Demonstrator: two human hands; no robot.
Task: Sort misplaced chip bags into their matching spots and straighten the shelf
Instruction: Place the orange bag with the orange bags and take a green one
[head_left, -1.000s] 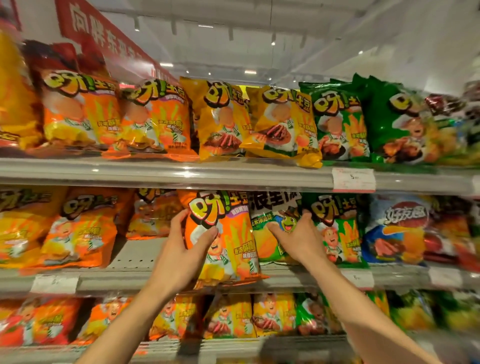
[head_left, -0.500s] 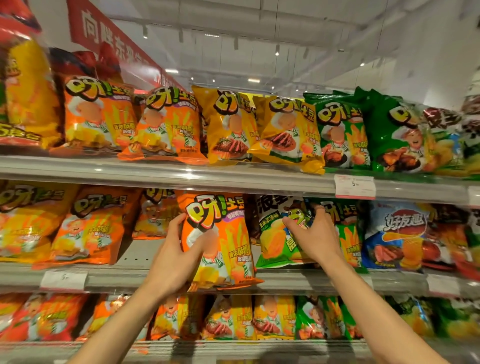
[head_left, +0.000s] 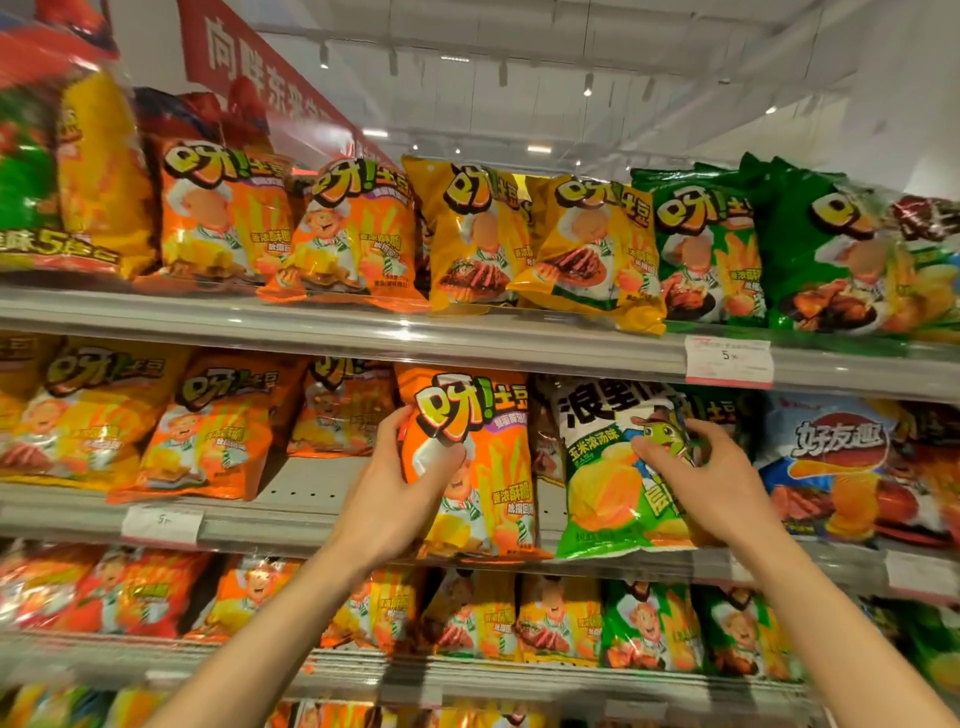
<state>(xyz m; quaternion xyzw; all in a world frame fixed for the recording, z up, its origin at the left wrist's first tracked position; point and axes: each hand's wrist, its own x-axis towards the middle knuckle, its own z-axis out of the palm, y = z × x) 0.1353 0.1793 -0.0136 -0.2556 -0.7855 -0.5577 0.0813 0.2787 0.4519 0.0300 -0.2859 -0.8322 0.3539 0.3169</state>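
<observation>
On the middle shelf (head_left: 322, 525) an orange chip bag (head_left: 483, 467) stands upright, and my left hand (head_left: 400, 493) grips its left edge with the thumb across the front. Right beside it a green-and-white chip bag (head_left: 608, 488) with a cartoon frog leans forward over the shelf lip. My right hand (head_left: 701, 478) holds that bag by its right side, thumb on the front. Behind my right hand a dark green bag (head_left: 722, 415) is mostly hidden.
More orange bags (head_left: 208, 431) fill the middle shelf's left, with a bare gap (head_left: 306, 478) between them and the held orange bag. A blue bag (head_left: 836, 462) sits at the right. Orange, yellow (head_left: 478, 239) and green bags (head_left: 701, 254) line the top shelf; price tags (head_left: 727, 361) hang on the rails.
My right hand has taken hold of the green-and-white bag and drawn it forward and right, clear of the row. My left hand keeps its grip on the orange bag.
</observation>
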